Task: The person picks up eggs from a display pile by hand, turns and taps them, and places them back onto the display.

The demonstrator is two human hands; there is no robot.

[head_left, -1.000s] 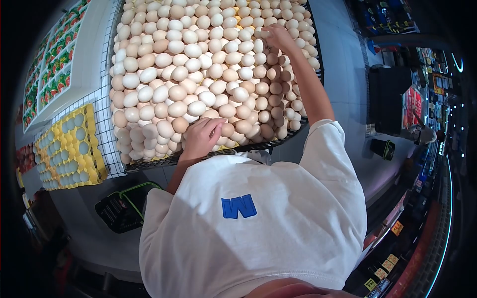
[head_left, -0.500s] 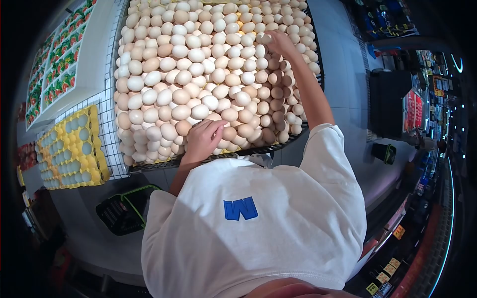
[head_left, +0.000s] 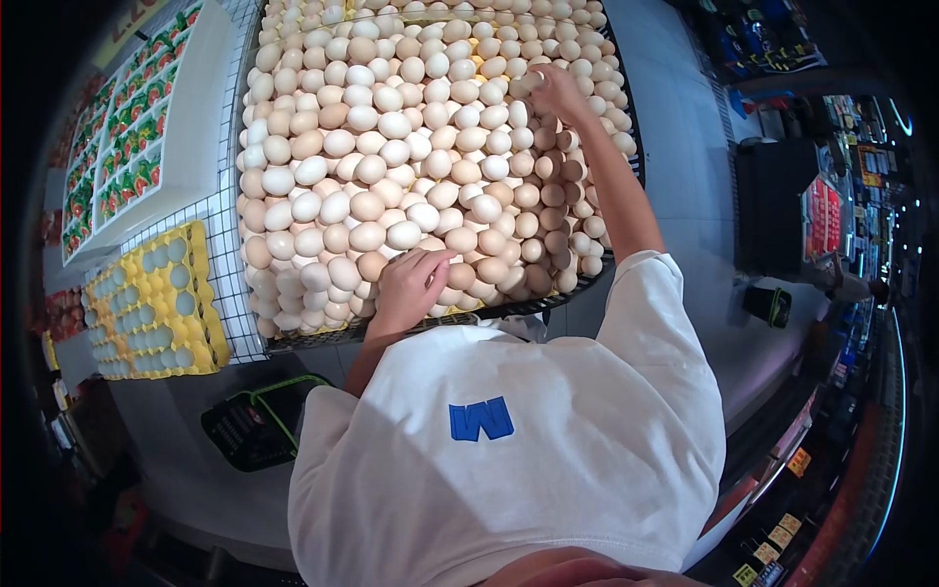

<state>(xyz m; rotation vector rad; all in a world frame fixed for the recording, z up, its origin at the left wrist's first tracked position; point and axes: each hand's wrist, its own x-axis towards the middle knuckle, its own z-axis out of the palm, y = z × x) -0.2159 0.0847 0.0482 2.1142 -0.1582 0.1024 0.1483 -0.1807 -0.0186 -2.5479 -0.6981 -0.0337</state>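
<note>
A big heap of brown and cream eggs (head_left: pixel 391 125) fills the display in front of me. At its far right part, my right hand (head_left: pixel 558 96) is closed with an egg (head_left: pixel 531 81) at its fingertips, just above the other eggs. My left hand (head_left: pixel 413 289) lies on the eggs at the near edge, fingers stretched out and thumb apart. It touches the eggs beneath, and no egg shows in its grasp; its palm is hidden.
Yellow egg trays (head_left: pixel 156 303) with pale bluish eggs stand at left, below a white box (head_left: pixel 191 147) of green-and-red packs. A black shopping basket (head_left: pixel 245 426) with a green handle is on the floor at lower left. The heap has a black rim (head_left: pixel 626 117).
The view has shifted a little, so the scene sits slightly further right and lower. Both hands stay in nearly the same places on the eggs, the right still with an egg.
</note>
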